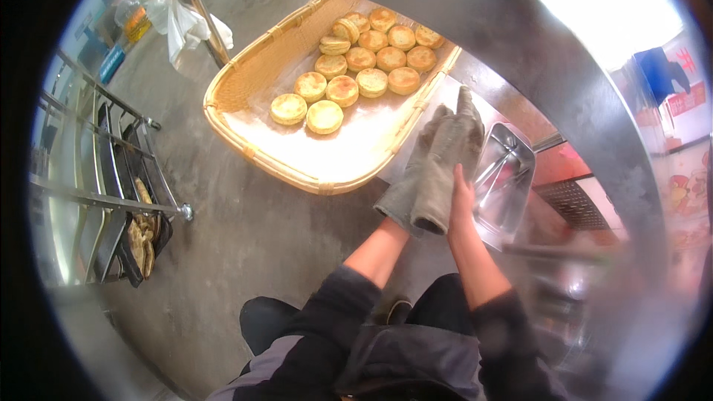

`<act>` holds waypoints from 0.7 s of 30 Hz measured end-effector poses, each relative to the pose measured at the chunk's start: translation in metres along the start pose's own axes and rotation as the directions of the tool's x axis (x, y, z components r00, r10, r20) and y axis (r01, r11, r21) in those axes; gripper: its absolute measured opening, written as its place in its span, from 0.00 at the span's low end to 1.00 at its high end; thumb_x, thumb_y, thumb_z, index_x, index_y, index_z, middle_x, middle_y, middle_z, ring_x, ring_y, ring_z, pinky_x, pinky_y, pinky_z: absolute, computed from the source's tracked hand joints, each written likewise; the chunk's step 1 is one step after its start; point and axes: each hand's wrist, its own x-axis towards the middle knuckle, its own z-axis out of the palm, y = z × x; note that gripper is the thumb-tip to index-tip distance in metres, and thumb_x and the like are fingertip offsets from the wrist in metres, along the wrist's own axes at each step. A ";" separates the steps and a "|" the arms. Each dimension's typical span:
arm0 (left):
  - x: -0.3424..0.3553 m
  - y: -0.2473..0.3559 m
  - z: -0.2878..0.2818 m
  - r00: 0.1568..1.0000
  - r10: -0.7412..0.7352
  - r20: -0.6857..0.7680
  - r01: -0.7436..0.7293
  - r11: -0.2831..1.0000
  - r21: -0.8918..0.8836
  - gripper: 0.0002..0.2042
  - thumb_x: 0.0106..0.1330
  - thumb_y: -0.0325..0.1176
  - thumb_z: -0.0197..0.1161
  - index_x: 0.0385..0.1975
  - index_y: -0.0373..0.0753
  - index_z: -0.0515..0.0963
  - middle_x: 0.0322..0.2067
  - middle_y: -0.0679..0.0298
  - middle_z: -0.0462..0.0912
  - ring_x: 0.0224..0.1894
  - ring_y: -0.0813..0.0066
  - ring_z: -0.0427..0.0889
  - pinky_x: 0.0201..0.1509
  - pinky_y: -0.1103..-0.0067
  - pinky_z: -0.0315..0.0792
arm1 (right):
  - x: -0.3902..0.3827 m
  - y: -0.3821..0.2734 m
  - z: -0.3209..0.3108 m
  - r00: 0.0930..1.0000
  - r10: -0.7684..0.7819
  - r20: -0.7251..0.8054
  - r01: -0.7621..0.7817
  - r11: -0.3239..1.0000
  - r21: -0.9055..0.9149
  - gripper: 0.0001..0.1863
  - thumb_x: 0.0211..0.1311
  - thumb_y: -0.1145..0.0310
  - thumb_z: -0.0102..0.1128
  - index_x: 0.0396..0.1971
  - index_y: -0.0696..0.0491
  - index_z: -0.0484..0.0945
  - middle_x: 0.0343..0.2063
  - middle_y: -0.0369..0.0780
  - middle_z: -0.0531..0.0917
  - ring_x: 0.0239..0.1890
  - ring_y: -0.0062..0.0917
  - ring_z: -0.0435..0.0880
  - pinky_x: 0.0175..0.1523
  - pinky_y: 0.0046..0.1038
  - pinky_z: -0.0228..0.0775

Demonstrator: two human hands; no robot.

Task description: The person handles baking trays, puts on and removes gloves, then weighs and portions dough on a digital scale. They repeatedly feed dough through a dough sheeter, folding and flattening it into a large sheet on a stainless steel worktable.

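Observation:
A thick grey work glove covers my left hand (408, 187), whose cuff ends at the wrist; the fingers inside cannot be made out. A second grey glove (445, 171) lies against it, its cuff opening toward me and its fingers pointing away. My bare right hand (462, 204) is closed on the side of this second glove near the cuff. Both hands are just beyond the near right side of a shallow woven basket (252, 154). Several round, browned flat pastries (342, 91) lie in the basket, mostly toward its far end, with a few leaning on others.
A rectangular metal pan (509, 197) sits right of my hands, beside a perforated dark panel (572, 204). Curved metal (549, 52) arches across the upper right. On the left stands a wheeled rack (111, 197) with dark trays. A white plastic bag (178, 26) hangs behind the basket.

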 end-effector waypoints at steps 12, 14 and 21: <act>-0.241 -0.051 -0.137 0.599 -0.206 -0.773 0.062 0.975 -0.212 0.24 0.80 0.42 0.51 0.70 0.37 0.68 0.68 0.52 0.74 0.68 0.56 0.76 0.71 0.57 0.72 | -0.044 0.013 -0.041 0.995 -0.079 0.059 0.097 0.694 -0.713 0.33 0.61 0.60 0.71 0.62 0.61 0.77 0.51 0.49 0.86 0.57 0.39 0.83 0.65 0.37 0.73; -0.265 -0.028 -0.118 0.593 -0.179 -0.785 0.058 0.982 -0.180 0.25 0.80 0.44 0.51 0.70 0.37 0.68 0.67 0.52 0.75 0.69 0.56 0.75 0.71 0.57 0.72 | -0.029 -0.010 -0.059 0.993 -0.113 -0.029 0.051 0.646 -0.762 0.32 0.60 0.59 0.70 0.62 0.60 0.77 0.53 0.50 0.84 0.59 0.40 0.82 0.66 0.38 0.72; -0.253 0.129 -0.069 0.613 0.176 -0.770 -0.126 0.984 0.125 0.28 0.76 0.52 0.61 0.69 0.44 0.67 0.64 0.56 0.75 0.62 0.60 0.79 0.63 0.58 0.78 | 0.118 -0.003 -0.114 0.867 0.117 -0.485 -0.490 0.382 -0.784 0.54 0.53 0.57 0.81 0.72 0.63 0.55 0.69 0.56 0.69 0.65 0.48 0.76 0.64 0.49 0.74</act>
